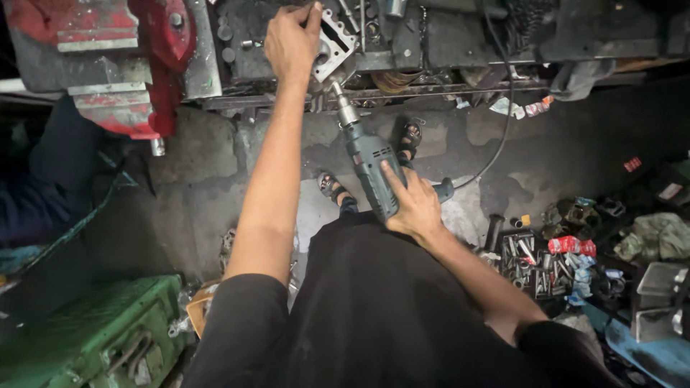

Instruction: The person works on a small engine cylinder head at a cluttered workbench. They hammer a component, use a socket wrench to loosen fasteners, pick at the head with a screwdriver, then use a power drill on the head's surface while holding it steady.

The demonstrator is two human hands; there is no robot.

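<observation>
My left hand (290, 39) reaches up to the workbench and grips a pale metal engine part (333, 44) with bolt holes, at its left edge. My right hand (412, 205) is wrapped around the handle of a grey-green electric drill (366, 154), index finger along its body. The drill's chuck (346, 109) points up and left, its tip just below the metal part at the bench's front edge. A black cable (503, 122) runs from the drill up to the bench.
A red bench vise (136, 65) is fixed at the bench's left. A green metal box (100, 330) stands at lower left. Open socket sets, rags and loose tools (560, 259) litter the floor on the right. My sandalled feet (410, 136) stand on the concrete floor.
</observation>
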